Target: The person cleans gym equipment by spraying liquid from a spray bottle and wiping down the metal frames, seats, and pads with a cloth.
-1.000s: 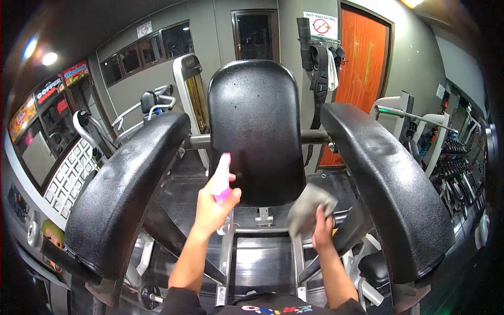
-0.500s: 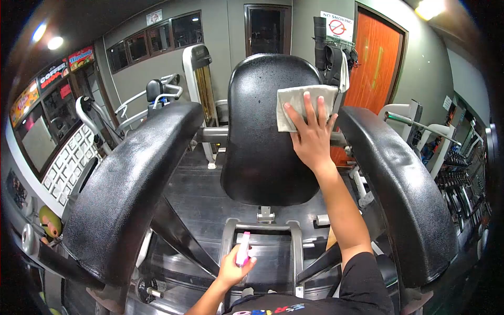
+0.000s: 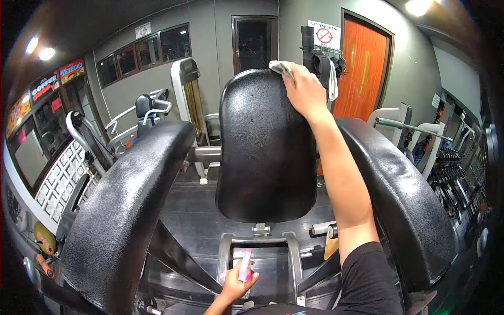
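Grey cloth (image 3: 281,66) held in the grip of the right hand (image 3: 306,93), against the black backrest's (image 3: 265,152) far top right edge, pink-and-white bottle (image 3: 245,266) clasped in the left hand (image 3: 236,287), near centre

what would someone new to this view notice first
The big black backrest fills the centre, with the right hand and a grey cloth at its upper right edge. Behind it to the right, a bright orange door stands out. Low in the middle, the left hand holds a pink-and-white bottle.
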The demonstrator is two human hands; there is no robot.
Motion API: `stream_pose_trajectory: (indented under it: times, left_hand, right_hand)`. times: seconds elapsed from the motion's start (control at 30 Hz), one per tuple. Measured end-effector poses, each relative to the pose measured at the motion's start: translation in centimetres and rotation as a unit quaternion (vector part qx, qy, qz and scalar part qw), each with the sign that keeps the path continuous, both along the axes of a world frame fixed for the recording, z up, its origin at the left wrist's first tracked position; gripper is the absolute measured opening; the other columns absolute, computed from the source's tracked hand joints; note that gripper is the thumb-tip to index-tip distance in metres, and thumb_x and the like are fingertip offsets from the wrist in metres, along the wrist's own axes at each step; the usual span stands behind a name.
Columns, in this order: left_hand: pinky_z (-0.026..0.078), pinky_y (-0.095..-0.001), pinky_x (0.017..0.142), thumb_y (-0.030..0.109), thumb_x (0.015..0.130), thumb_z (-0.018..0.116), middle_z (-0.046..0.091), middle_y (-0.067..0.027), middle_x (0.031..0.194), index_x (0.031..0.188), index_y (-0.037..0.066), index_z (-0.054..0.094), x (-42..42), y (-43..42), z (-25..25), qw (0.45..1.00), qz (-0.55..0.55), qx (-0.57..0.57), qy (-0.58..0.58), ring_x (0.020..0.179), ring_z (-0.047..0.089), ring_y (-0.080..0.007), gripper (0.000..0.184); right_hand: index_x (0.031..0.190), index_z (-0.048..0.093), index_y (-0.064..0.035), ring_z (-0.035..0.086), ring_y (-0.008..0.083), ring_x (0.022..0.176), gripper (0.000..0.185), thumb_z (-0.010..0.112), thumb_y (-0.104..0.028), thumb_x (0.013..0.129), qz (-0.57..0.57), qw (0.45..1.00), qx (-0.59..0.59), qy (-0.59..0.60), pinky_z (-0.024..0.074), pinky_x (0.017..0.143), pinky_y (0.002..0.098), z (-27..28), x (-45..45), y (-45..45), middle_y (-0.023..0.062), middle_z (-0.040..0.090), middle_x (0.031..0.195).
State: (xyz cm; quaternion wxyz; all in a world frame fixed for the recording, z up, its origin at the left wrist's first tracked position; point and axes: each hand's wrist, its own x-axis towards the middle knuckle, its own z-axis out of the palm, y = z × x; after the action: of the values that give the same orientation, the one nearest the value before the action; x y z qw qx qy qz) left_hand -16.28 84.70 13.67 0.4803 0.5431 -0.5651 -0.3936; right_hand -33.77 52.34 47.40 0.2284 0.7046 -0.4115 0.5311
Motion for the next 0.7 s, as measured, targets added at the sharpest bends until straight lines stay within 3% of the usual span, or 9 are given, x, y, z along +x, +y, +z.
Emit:
stream_pose_trajectory:
  times: [0.07,0.13,0.23,0.33,0.43,0.47,0.53,0.6,0.7]
  left_hand:
    - [0.049,-0.0280,0.066,0.022,0.080,0.076,0.059,-0.0002,0.070,0.113,0.006,0.061,0.0,-0.7,0.1,1.000,-0.009,-0.027,-0.006,0.065,0.057,-0.0090,0.040]
    - [0.050,-0.0281,0.066,0.022,0.080,0.076,0.060,-0.0005,0.070,0.114,0.006,0.061,0.1,-0.9,0.6,1.000,-0.017,-0.015,0.007,0.066,0.058,-0.0093,0.040]
    - [0.050,-0.0284,0.067,0.021,0.080,0.076,0.062,-0.0012,0.071,0.114,0.006,0.061,0.5,-1.0,0.6,1.000,-0.020,-0.010,0.005,0.067,0.060,-0.0100,0.040]
    - [0.051,-0.0291,0.068,0.022,0.080,0.076,0.063,-0.0021,0.072,0.114,0.007,0.061,0.9,-1.3,-0.1,1.000,-0.017,-0.013,-0.003,0.067,0.061,-0.0112,0.040]
    - [0.051,-0.0296,0.068,0.023,0.080,0.076,0.064,-0.0026,0.073,0.114,0.007,0.061,1.3,-2.0,-0.5,1.000,-0.029,-0.005,-0.003,0.067,0.062,-0.0121,0.041]
    - [0.051,-0.0297,0.068,0.023,0.080,0.077,0.064,-0.0028,0.073,0.114,0.007,0.061,1.3,-2.1,-0.6,0.999,-0.037,-0.005,-0.004,0.067,0.062,-0.0125,0.041]
    - [0.051,-0.0297,0.068,0.023,0.080,0.077,0.064,-0.0028,0.073,0.114,0.007,0.061,1.3,-2.5,-0.4,0.999,-0.038,-0.015,-0.008,0.068,0.063,-0.0126,0.041]
    - [0.051,-0.0298,0.068,0.023,0.080,0.077,0.065,-0.0027,0.073,0.115,0.007,0.061,1.2,-2.7,-0.1,0.999,-0.039,-0.022,-0.011,0.068,0.063,-0.0126,0.042]
    - [0.052,-0.0297,0.067,0.021,0.080,0.077,0.065,-0.0031,0.073,0.115,0.007,0.060,1.2,-2.7,0.0,0.999,-0.031,-0.013,-0.009,0.068,0.063,-0.0125,0.041]
  right_hand:
    - [0.118,0.057,-0.0184,0.060,0.0363,0.107,0.028,0.057,-0.023,0.090,0.006,0.992,0.127,0.018,0.0510,0.088,0.0475,1.6,0.0,0.3,0.0119,0.061,0.122]
    - [0.112,0.058,-0.0116,0.058,0.0370,0.108,0.025,0.058,-0.019,0.088,0.020,0.999,-0.027,0.018,0.0511,0.086,0.0472,-0.5,0.0,0.2,0.0119,0.060,0.119]
    - [0.115,0.061,-0.0179,0.049,0.0395,0.121,0.040,0.065,-0.008,0.077,0.005,0.975,-0.187,0.117,0.0485,0.096,0.0467,-3.6,-0.6,1.9,0.0087,0.053,0.132]
    - [0.123,0.060,-0.0256,0.047,0.0388,0.127,0.048,0.065,-0.008,0.078,0.045,0.977,-0.157,0.135,0.0457,0.101,0.0479,-3.5,-0.7,2.4,0.0078,0.050,0.138]
    - [0.120,0.060,-0.0234,0.051,0.0384,0.123,0.033,0.059,-0.021,0.088,0.019,0.991,-0.094,0.090,0.0480,0.097,0.0476,-1.2,0.3,0.5,0.0099,0.052,0.137]
    - [0.121,0.061,-0.0180,0.055,0.0348,0.118,0.029,0.052,-0.020,0.094,0.033,0.996,-0.070,0.050,0.0446,0.099,0.0436,-0.1,1.0,-0.2,0.0144,0.060,0.126]
    - [0.114,0.062,-0.0136,0.058,0.0335,0.113,0.024,0.050,-0.023,0.096,-0.009,0.989,0.139,0.041,0.0470,0.095,0.0434,3.0,2.2,1.6,0.0125,0.065,0.118]
    - [0.107,0.061,-0.0152,0.060,0.0290,0.110,0.019,0.056,-0.023,0.090,-0.039,0.991,0.116,0.047,0.0509,0.087,0.0468,2.0,2.5,0.2,0.0063,0.065,0.113]
    - [0.116,0.060,-0.0157,0.055,0.0299,0.118,0.029,0.058,-0.020,0.087,0.000,0.990,-0.117,0.076,0.0496,0.091,0.0459,-1.3,1.8,0.5,0.0064,0.059,0.127]
